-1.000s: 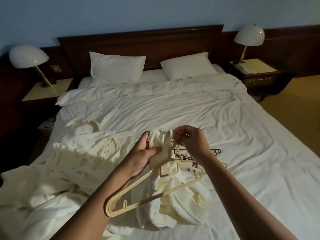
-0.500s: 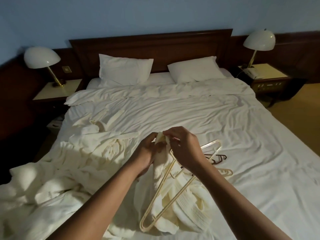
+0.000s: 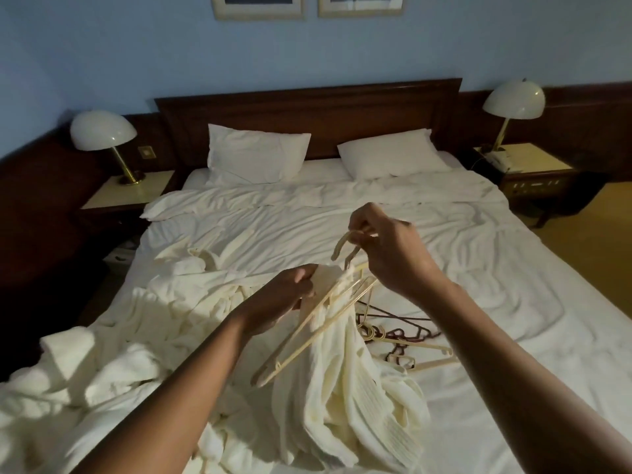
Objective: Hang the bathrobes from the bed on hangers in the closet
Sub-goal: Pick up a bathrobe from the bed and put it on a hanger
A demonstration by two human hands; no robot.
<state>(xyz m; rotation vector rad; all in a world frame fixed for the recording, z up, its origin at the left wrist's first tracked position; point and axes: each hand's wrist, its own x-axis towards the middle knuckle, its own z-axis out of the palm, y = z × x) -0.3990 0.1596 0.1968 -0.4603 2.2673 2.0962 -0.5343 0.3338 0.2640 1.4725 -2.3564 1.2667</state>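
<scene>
Centrally, a cream bathrobe (image 3: 345,398) is hanging in soft ribbed folds from a pale plastic hanger (image 3: 309,336), and its lower part is pooling on the bed (image 3: 461,268) near the foot edge. The hanger is tilting steeply, one shoulder pointing down toward 7 o'clock and the hook rising toward 1 o'clock. The right hand (image 3: 393,258) is pinching the hook between thumb and fingertips. The left hand (image 3: 285,299), at 10 o'clock of the garment, is gripping a bunch of collar cloth with curled fingers, just beside the hanger's neck.

Judging by its thick folds, the cloth is probably handling as a limp, fairly heavy load that is neither slippery nor fragile. It is nevertheless liable to slide off a tilted shoulder unless the collar is sitting over both ends. The hanger is looking stiff but thin, so the hook or neck seems the sensible hold for carrying. The other hand would be better supporting the cloth at the collar than at a sleeve.

Outward, at 3 o'clock of the garment, a tangle of spare hangers (image 3: 403,336), pale and dark, is lying on the sheet just beside it. At 9 o'clock a second bathrobe (image 3: 143,336) is lying crumpled across the bed's left side. At 12 o'clock two pillows (image 3: 256,155) are leaning against a dark headboard (image 3: 307,104), with domed lamps (image 3: 102,130) standing on nightstands (image 3: 126,193) at either side. No closet is showing in this view.
</scene>
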